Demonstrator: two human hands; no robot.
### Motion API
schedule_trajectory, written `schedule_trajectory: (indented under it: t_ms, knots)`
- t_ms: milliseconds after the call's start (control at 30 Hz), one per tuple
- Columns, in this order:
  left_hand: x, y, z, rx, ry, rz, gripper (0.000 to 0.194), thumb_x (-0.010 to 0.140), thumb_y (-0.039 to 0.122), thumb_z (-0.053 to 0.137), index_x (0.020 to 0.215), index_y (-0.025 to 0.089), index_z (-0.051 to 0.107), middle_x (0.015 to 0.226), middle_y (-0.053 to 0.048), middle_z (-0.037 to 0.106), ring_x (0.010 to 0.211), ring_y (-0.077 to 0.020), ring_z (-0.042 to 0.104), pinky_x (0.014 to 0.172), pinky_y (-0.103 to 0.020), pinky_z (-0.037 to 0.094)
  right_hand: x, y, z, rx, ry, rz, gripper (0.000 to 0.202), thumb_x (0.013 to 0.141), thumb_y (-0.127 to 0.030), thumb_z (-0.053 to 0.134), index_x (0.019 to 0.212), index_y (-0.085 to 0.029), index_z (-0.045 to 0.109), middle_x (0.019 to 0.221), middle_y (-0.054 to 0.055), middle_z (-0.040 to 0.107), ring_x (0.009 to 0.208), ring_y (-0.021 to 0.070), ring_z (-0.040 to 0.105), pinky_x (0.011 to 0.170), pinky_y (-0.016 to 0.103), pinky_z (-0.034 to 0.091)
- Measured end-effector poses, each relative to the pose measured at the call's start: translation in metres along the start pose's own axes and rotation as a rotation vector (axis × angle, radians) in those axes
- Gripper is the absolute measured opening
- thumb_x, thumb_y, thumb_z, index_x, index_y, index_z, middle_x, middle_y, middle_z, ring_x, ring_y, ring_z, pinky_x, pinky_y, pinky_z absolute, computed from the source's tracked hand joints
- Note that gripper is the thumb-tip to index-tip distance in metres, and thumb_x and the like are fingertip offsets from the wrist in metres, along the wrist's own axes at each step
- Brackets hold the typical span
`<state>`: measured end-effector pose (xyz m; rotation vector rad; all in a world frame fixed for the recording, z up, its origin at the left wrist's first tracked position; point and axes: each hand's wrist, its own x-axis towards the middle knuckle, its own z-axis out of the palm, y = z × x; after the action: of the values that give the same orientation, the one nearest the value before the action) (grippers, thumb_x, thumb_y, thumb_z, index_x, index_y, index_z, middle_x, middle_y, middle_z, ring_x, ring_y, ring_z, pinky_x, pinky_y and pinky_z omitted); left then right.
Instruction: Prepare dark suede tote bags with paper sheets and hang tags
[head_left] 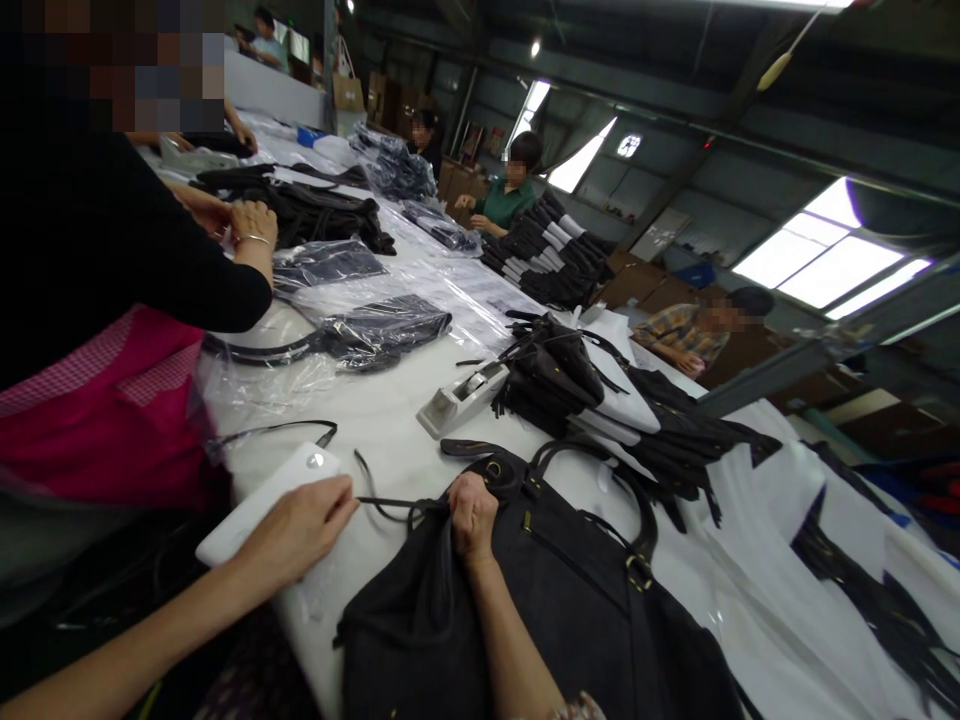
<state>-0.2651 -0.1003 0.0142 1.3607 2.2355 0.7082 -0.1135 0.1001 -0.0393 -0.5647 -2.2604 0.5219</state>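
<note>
Head view: black handbag (570,590) lay on the white table (390,405), close in front of the wearer, handles (651,515) toward the far side. Left hand (319,522) was left of the bag, fingers curled tight, gripping the end of a thin dark strap (401,501) that ran taut across to the bag. Right hand (472,520) was on the bag's upper left part, fingers closed, bunching the black material. Fingertips of both hands hidden.

White box-shaped device (262,500) sat just behind the left hand, black cable (281,428) near its far end; contact with the hand, cannot tell. Tape dispenser (461,398) stood beyond the bag, just beside a pile of dark bags (562,375) with white sheets. Plastic-wrapped bags (390,332) lay farther left, near a co-worker in a black sleeve (210,275).
</note>
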Motion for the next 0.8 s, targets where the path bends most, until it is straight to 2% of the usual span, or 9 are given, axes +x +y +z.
schedule_trajectory:
  t_ms: [100,167,267,367,467,533,600,733,800]
  knots:
    - [-0.019,-0.008,-0.009,0.002,0.275,0.011,0.034,0.09,0.043,0.04,0.108,0.021,0.058,0.108,-0.008,0.062,0.096,-0.023,0.059,0.083,-0.034,0.046,0.001,0.001,0.002,-0.01,0.008,0.008,0.042,0.095,-0.024,0.016,0.056,-0.024,0.031,0.058,0.002,0.044,0.061,0.0159,0.045,0.068,0.033,0.039]
    - [-0.037,0.006,-0.005,-0.041,0.326,0.081,0.038,0.09,0.046,0.043,0.118,0.024,0.056,0.119,-0.007,0.059,0.108,-0.0231,0.055,0.093,-0.035,0.044,0.002,0.001,0.004,-0.034,0.008,0.005,0.041,0.096,-0.025,0.019,0.057,-0.023,0.031,0.058,0.002,0.043,0.061,0.0158,0.043,0.067,0.033,0.038]
    - [-0.056,0.049,0.009,-0.051,0.159,0.17,0.043,0.085,0.054,0.049,0.117,0.027,0.061,0.117,-0.007,0.063,0.108,-0.0265,0.055,0.095,-0.04,0.045,0.002,0.0,0.005,-0.093,0.01,-0.008,0.039,0.096,-0.024,0.024,0.058,-0.023,0.034,0.058,0.001,0.042,0.061,0.0158,0.041,0.067,0.033,0.036]
    - [-0.057,0.089,0.025,0.011,0.006,0.189,0.059,0.078,0.062,0.054,0.127,0.029,0.057,0.116,-0.011,0.064,0.105,-0.033,0.056,0.094,-0.05,0.045,0.002,-0.002,0.005,-0.157,0.015,-0.033,0.039,0.095,-0.022,0.026,0.058,-0.022,0.037,0.058,0.0,0.041,0.063,0.0161,0.04,0.069,0.033,0.035]
    - [-0.049,0.106,0.043,0.099,-0.059,0.168,0.062,0.081,0.052,0.055,0.138,0.032,0.044,0.115,-0.014,0.064,0.097,-0.0325,0.06,0.087,-0.051,0.049,0.001,-0.004,0.005,-0.204,0.011,-0.059,0.039,0.094,-0.021,0.029,0.056,-0.021,0.039,0.058,0.0,0.04,0.062,0.0155,0.04,0.07,0.033,0.034]
    - [-0.045,0.101,0.057,0.136,-0.081,0.134,0.054,0.087,0.039,0.046,0.14,0.031,0.042,0.112,-0.013,0.065,0.09,-0.0301,0.064,0.08,-0.046,0.053,0.0,-0.005,0.005,-0.224,0.007,-0.074,0.041,0.094,-0.021,0.029,0.055,-0.021,0.04,0.057,-0.001,0.039,0.062,0.0149,0.039,0.07,0.032,0.034]
    - [-0.045,0.086,0.069,0.075,-0.079,0.102,0.05,0.09,0.03,0.035,0.139,0.028,0.044,0.111,-0.012,0.066,0.09,-0.0276,0.066,0.079,-0.04,0.055,0.0,-0.005,0.004,-0.241,0.002,-0.085,0.041,0.095,-0.021,0.03,0.054,-0.021,0.04,0.057,-0.001,0.04,0.061,0.0144,0.039,0.071,0.032,0.034]
    - [-0.053,0.045,0.084,-0.257,0.04,-0.002,0.044,0.092,0.032,0.029,0.128,0.027,0.054,0.122,-0.003,0.065,0.111,-0.0218,0.061,0.094,-0.029,0.051,0.004,-0.007,0.004,-0.29,-0.073,-0.065,0.04,0.096,-0.022,0.029,0.058,-0.02,0.044,0.061,0.0,0.045,0.065,0.0142,0.042,0.076,0.031,0.034]
    - [-0.058,0.028,0.089,-0.389,0.065,-0.069,0.039,0.092,0.035,0.03,0.115,0.031,0.061,0.116,0.001,0.068,0.109,-0.021,0.063,0.09,-0.026,0.053,0.008,-0.008,0.005,-0.333,-0.168,-0.057,0.037,0.096,-0.025,0.029,0.066,-0.02,0.05,0.068,0.001,0.05,0.071,0.0153,0.044,0.08,0.031,0.034]
